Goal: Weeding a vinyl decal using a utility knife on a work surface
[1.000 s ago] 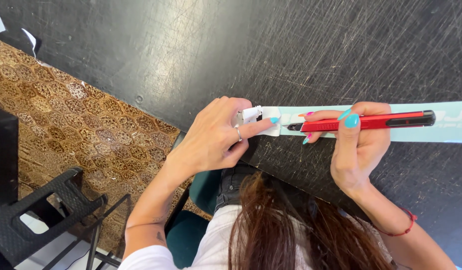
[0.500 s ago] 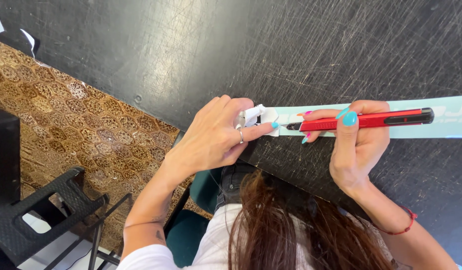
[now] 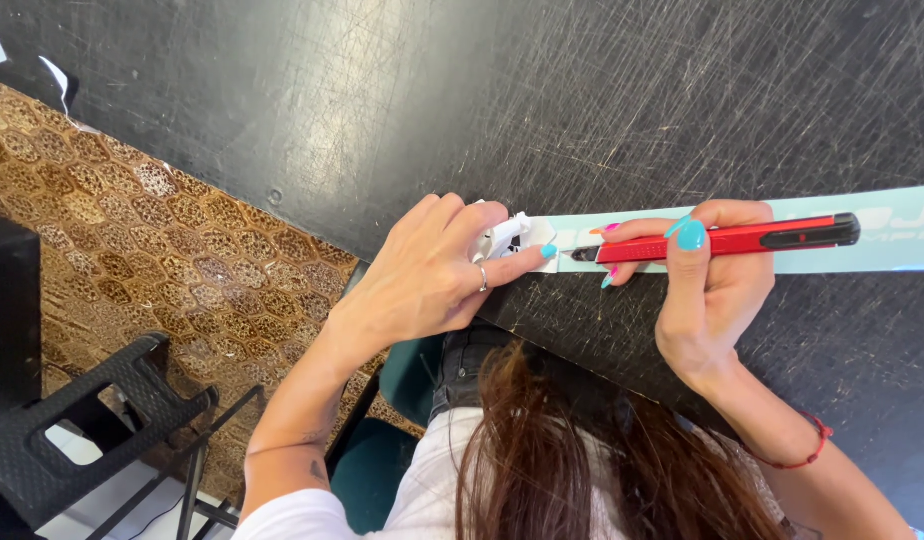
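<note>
A long pale-blue strip (image 3: pixel 882 240) lies across a scratched black table (image 3: pixel 582 110). My right hand (image 3: pixel 717 290) grips a red utility knife (image 3: pixel 727 240), its tip resting on the strip near the strip's left end. My left hand (image 3: pixel 432 275) presses down on that end with the index finger and pinches a crumpled white scrap (image 3: pixel 504 237) peeled up there. A ring sits on one left finger.
The table edge runs diagonally from upper left to lower right. Below it lies brown patterned flooring (image 3: pixel 112 240). A black plastic stool (image 3: pixel 77 420) stands at the lower left, and a teal chair seat (image 3: pixel 377 470) is under me.
The knife has slid slightly leftward along the strip toward my left hand. My left hand stays pressed on the strip's end with the white scrap.
</note>
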